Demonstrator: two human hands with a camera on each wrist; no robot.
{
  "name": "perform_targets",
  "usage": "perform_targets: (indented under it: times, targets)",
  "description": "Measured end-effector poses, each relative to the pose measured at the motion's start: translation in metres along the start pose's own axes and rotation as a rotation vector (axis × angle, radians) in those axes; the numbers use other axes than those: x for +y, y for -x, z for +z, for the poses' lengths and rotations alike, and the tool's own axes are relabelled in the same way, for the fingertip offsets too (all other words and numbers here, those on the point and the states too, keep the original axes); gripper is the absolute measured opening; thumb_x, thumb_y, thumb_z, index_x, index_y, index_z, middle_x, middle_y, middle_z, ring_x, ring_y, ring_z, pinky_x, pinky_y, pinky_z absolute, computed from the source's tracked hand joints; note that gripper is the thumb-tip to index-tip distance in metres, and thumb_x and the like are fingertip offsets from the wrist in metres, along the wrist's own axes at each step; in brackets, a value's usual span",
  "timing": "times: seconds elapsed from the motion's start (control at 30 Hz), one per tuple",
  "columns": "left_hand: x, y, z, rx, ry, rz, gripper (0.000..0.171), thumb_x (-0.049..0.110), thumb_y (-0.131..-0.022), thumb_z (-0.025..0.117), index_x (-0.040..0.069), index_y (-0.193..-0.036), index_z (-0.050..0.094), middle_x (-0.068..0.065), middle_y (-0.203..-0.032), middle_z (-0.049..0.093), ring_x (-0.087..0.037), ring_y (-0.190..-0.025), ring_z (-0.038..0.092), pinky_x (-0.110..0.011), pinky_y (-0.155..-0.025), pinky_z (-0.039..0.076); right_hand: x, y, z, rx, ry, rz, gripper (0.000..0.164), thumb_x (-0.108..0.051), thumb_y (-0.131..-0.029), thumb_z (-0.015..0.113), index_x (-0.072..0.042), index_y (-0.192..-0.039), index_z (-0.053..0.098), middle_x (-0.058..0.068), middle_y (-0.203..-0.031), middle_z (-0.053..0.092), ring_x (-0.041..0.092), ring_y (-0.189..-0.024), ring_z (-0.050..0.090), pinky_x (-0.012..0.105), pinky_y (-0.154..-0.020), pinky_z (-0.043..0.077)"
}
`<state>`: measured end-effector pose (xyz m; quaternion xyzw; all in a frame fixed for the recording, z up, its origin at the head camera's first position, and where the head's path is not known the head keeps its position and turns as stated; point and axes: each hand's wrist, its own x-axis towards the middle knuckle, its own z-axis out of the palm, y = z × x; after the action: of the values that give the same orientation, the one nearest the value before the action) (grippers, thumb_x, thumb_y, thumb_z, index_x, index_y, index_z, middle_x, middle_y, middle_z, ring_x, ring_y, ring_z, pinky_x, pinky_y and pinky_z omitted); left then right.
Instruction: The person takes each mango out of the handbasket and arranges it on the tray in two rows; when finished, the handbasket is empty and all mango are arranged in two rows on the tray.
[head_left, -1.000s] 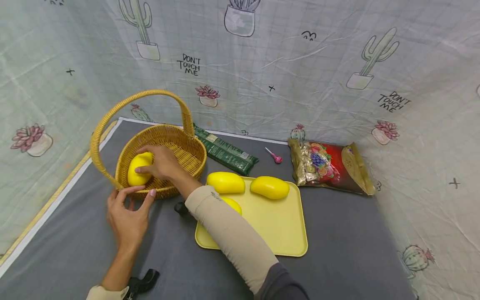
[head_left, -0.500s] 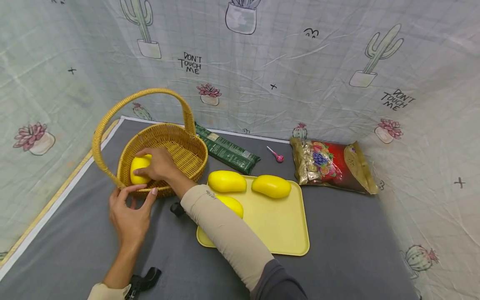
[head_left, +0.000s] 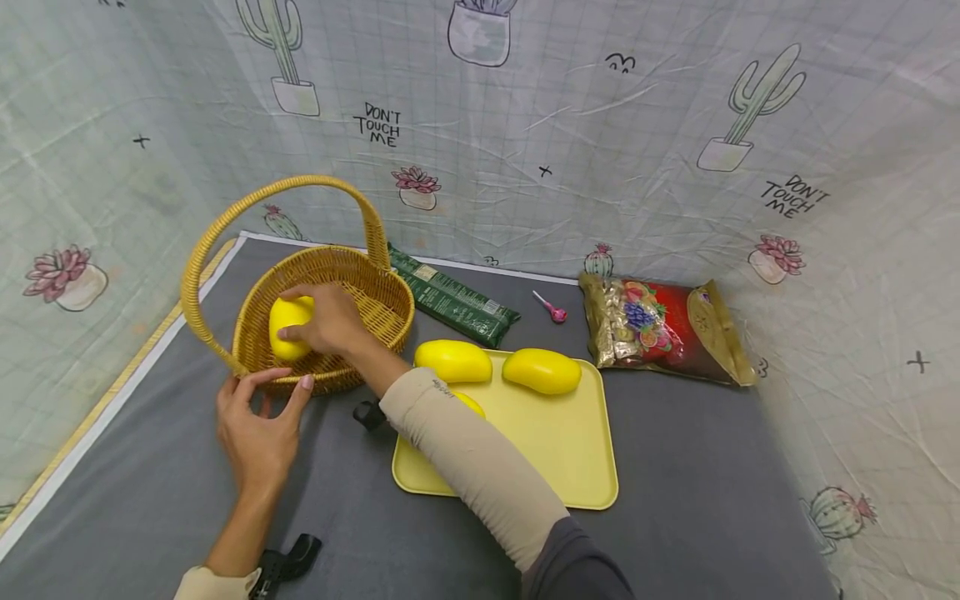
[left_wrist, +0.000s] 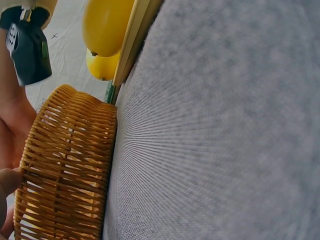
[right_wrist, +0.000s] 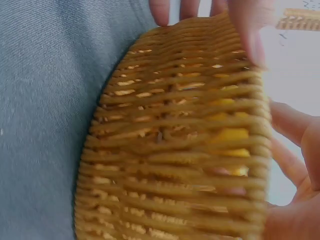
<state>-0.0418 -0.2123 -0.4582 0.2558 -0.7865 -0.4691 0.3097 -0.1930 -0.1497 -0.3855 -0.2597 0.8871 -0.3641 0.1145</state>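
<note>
In the head view, my right hand (head_left: pixel 330 321) reaches into the round wicker basket (head_left: pixel 348 381) and grips a yellow mango (head_left: pixel 287 333) by its side, thumb on the near face. The mango is at the basket's left part. My left hand (head_left: pixel 258 442) holds the basket's near rim, with finger and thumb spread along it. Seen from the left wrist, the thumb (left_wrist: pixel 10 181) lies at the rim of the woven wall. The right wrist view shows yellow through gaps in the weave (right_wrist: pixel 232 135), with the wall hiding most of the mango.
A yellow tray (head_left: pixel 555 467) right of the basket bears several mangoes, one partly hidden by my right sleeve (head_left: pixel 465 467). Behind it lie a green packet (head_left: pixel 453 296), a pink lollipop (head_left: pixel 555 313) and a red-gold candy bag (head_left: pixel 667 333). The basket's tall handle (head_left: pixel 300 182) arches overhead.
Within the basket, my right hand and the mango have shifted slightly right and away from the near rim. My left hand stays at the rim.
</note>
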Motion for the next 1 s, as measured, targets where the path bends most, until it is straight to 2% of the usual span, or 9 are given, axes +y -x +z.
perform_targets:
  times: [0.13,0.37,0.63,0.83,1.0]
  targets:
    - [0.001,0.0,0.0,0.003,-0.003,0.001,0.038,0.033,-0.09,0.088,0.009,-0.117,0.078,-0.01,-0.154,0.053,-0.022,-0.134,0.051,-0.02,-0.098,0.049,0.003,0.008,-0.014,0.025,-0.042,-0.052,0.053,-0.032,-0.09,0.087,-0.033,-0.141,0.07,-0.004,-0.141,0.065,0.012,-0.125,0.057,0.019,-0.088,0.046]
    - [0.001,0.0,0.001,0.009,-0.005,0.009,0.036,0.032,-0.089,0.089,0.01,-0.116,0.078,-0.009,-0.148,0.056,-0.015,-0.129,0.049,-0.02,-0.097,0.049,0.002,0.021,-0.034,0.046,-0.004,-0.114,0.056,-0.036,-0.092,0.085,-0.035,-0.145,0.067,-0.008,-0.133,0.066,0.009,-0.118,0.054,0.017,-0.087,0.042]
    - [0.0,0.0,0.001,0.011,0.002,0.019,0.037,0.03,-0.089,0.089,0.009,-0.116,0.078,-0.011,-0.147,0.057,-0.016,-0.129,0.05,-0.017,-0.095,0.048,-0.003,0.045,-0.051,0.035,-0.037,-0.166,0.059,-0.032,-0.091,0.087,-0.035,-0.146,0.065,-0.008,-0.139,0.063,0.012,-0.12,0.057,0.016,-0.089,0.044]
    - [0.0,0.0,0.001,0.002,0.006,0.005,0.037,0.029,-0.089,0.089,0.009,-0.117,0.078,-0.011,-0.149,0.055,-0.017,-0.132,0.049,-0.024,-0.102,0.052,0.002,0.068,-0.071,0.004,-0.063,-0.235,0.06,-0.029,-0.092,0.086,-0.03,-0.148,0.064,-0.002,-0.141,0.058,0.015,-0.12,0.059,0.018,-0.092,0.047]
    - [0.0,0.0,0.001,0.001,0.015,-0.002,0.038,0.03,-0.088,0.089,0.008,-0.117,0.077,-0.011,-0.15,0.054,-0.019,-0.134,0.05,-0.031,-0.107,0.054,0.012,0.087,-0.086,-0.022,-0.094,-0.256,0.059,-0.026,-0.092,0.086,-0.028,-0.147,0.065,0.003,-0.146,0.057,0.022,-0.128,0.06,0.021,-0.095,0.053]
